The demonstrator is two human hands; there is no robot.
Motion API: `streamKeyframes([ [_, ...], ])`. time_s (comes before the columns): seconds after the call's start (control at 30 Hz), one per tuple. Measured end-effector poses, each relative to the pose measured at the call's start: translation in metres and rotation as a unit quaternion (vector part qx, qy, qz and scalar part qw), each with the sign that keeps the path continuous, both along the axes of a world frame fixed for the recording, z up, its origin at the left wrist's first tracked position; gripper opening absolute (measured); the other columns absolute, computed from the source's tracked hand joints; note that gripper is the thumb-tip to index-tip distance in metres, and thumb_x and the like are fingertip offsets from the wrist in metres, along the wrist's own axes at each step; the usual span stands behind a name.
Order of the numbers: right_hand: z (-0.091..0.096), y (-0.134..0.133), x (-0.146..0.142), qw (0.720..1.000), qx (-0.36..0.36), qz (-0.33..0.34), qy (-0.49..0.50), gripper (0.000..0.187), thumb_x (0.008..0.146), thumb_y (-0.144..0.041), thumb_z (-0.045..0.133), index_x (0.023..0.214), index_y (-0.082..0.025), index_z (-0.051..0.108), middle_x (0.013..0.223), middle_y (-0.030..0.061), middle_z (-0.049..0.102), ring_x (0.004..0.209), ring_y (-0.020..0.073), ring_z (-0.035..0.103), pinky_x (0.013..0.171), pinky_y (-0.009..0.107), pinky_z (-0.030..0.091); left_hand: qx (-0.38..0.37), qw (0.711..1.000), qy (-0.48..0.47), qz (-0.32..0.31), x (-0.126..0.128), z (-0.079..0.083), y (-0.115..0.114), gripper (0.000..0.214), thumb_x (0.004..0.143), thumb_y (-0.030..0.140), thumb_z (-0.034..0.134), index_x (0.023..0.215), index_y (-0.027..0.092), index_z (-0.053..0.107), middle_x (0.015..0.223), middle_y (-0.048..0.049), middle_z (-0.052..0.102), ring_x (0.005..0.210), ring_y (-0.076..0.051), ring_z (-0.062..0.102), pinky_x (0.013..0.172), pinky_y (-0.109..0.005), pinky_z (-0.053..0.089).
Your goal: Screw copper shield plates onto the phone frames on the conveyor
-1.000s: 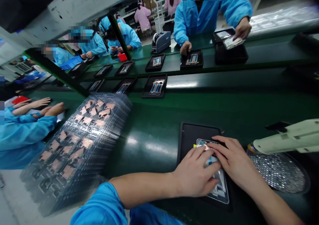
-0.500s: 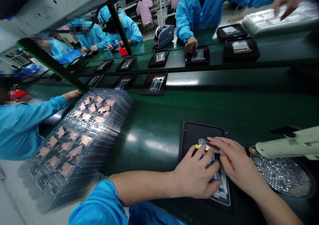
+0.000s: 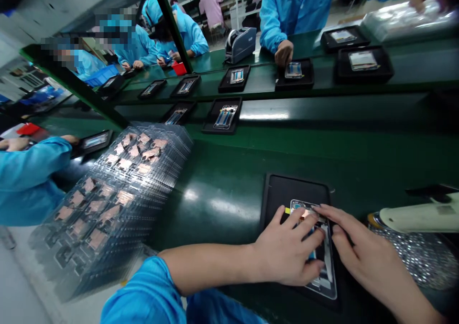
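Observation:
A phone frame (image 3: 327, 286) with blue strips inside lies slanted in a black tray (image 3: 297, 189) in front of me. My left hand (image 3: 292, 252) rests over it, fingers spread and their tips on the upper half, covering much of the inside. A small copper-coloured piece (image 3: 307, 212) shows near those fingertips. At the frame's upper right edge, my right hand (image 3: 366, 250) touches with stretched fingertips, its thumb apart from the forefinger. Neither hand is wrapped round anything. A yellow tab (image 3: 287, 210) sticks out at the frame's upper left.
Left of me stands a stack of clear plastic trays (image 3: 143, 190) with copper-coloured pieces. A pale lamp-like arm (image 3: 419, 219) and a glittery oval object (image 3: 412, 254) are at right. Beyond are more black trays (image 3: 223, 116), a tape dispenser (image 3: 241, 46) and co-workers in blue.
My right thumb and fingers have shifted right, away from my left hand, which stays on the frame. A co-worker at left has drawn a tray closer. The view has turned slightly.

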State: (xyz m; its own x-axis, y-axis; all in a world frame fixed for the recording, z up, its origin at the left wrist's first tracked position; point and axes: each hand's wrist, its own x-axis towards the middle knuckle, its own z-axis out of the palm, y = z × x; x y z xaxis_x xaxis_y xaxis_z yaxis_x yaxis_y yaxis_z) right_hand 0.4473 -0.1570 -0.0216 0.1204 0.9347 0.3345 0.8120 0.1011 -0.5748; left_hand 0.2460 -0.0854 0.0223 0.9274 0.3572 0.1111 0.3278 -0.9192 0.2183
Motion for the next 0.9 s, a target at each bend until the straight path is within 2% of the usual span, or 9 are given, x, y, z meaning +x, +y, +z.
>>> streamKeyframes([
  [0.13,-0.006,-0.011,-0.001,0.994,0.002,0.052,-0.097,0.051,0.102,-0.026,0.035,0.152,-0.027,0.045,0.150,0.0041,0.052,0.132,0.0258,0.057,0.108,0.046,0.054,-0.009,1.000,-0.001,-0.004,0.002,0.001,0.000,0.055,0.102,0.046,0.043,0.144,0.011,0.052,0.157,-0.0165,0.046,0.149,-0.035,0.035,0.117,-0.056,0.036],
  [0.27,-0.008,-0.009,-0.001,0.988,0.014,0.070,-0.134,0.057,0.100,-0.020,0.032,0.156,-0.026,0.038,0.152,0.0049,0.050,0.137,0.0249,0.053,0.114,0.049,0.048,-0.021,1.000,-0.007,-0.009,0.001,0.001,0.000,0.057,0.101,0.045,0.047,0.145,0.010,0.050,0.158,-0.0179,0.045,0.149,-0.037,0.035,0.119,-0.056,0.034],
  [0.37,-0.009,-0.005,0.000,0.985,0.050,0.067,-0.154,0.053,0.101,-0.019,0.034,0.153,-0.023,0.042,0.148,0.0070,0.054,0.133,0.0239,0.057,0.107,0.044,0.054,-0.046,0.998,-0.027,-0.018,-0.001,-0.001,0.009,0.056,0.099,0.047,0.054,0.145,0.014,0.051,0.155,-0.0145,0.050,0.146,-0.033,0.042,0.119,-0.051,0.038],
  [0.47,-0.011,-0.001,-0.001,0.983,0.069,0.054,-0.163,0.048,0.102,-0.021,0.035,0.148,-0.022,0.047,0.143,0.0074,0.058,0.127,0.0236,0.061,0.101,0.043,0.059,-0.066,0.995,-0.071,0.005,-0.002,-0.006,0.033,0.050,0.099,0.044,0.057,0.142,0.018,0.055,0.148,-0.0114,0.058,0.136,-0.024,0.054,0.116,-0.042,0.044],
  [0.53,-0.011,0.001,-0.002,0.984,0.066,0.049,-0.161,0.046,0.103,-0.022,0.034,0.146,-0.023,0.050,0.142,0.0074,0.059,0.127,0.0237,0.061,0.100,0.042,0.060,-0.062,0.993,-0.098,0.030,0.001,-0.009,0.053,0.049,0.097,0.043,0.061,0.138,0.016,0.060,0.139,-0.0126,0.063,0.129,-0.025,0.059,0.114,-0.041,0.046],
  [0.63,-0.011,0.000,-0.004,0.987,0.056,0.035,-0.147,0.045,0.104,-0.024,0.033,0.143,-0.024,0.055,0.142,0.0069,0.059,0.128,0.0236,0.061,0.099,0.041,0.061,-0.053,0.992,-0.116,0.022,0.006,-0.013,0.075,0.050,0.092,0.045,0.068,0.131,0.014,0.066,0.126,-0.0130,0.068,0.123,-0.026,0.061,0.110,-0.042,0.049],
  [0.73,-0.011,0.000,-0.005,0.990,0.047,0.031,-0.130,0.044,0.105,-0.027,0.034,0.143,-0.025,0.056,0.144,0.0059,0.058,0.128,0.0232,0.061,0.098,0.040,0.061,-0.051,0.991,-0.125,-0.002,0.008,-0.018,0.083,0.044,0.092,0.045,0.069,0.124,0.015,0.070,0.122,-0.0126,0.069,0.121,-0.025,0.062,0.107,-0.041,0.050],
  [0.9,-0.014,-0.001,-0.003,0.995,0.020,0.037,-0.095,0.045,0.105,-0.030,0.035,0.146,-0.028,0.055,0.147,0.0040,0.056,0.130,0.0240,0.059,0.099,0.041,0.061,-0.033,0.990,-0.139,-0.015,0.004,-0.020,0.080,0.039,0.096,0.047,0.064,0.120,0.018,0.074,0.123,-0.0117,0.070,0.123,-0.026,0.063,0.109,-0.042,0.049],
])
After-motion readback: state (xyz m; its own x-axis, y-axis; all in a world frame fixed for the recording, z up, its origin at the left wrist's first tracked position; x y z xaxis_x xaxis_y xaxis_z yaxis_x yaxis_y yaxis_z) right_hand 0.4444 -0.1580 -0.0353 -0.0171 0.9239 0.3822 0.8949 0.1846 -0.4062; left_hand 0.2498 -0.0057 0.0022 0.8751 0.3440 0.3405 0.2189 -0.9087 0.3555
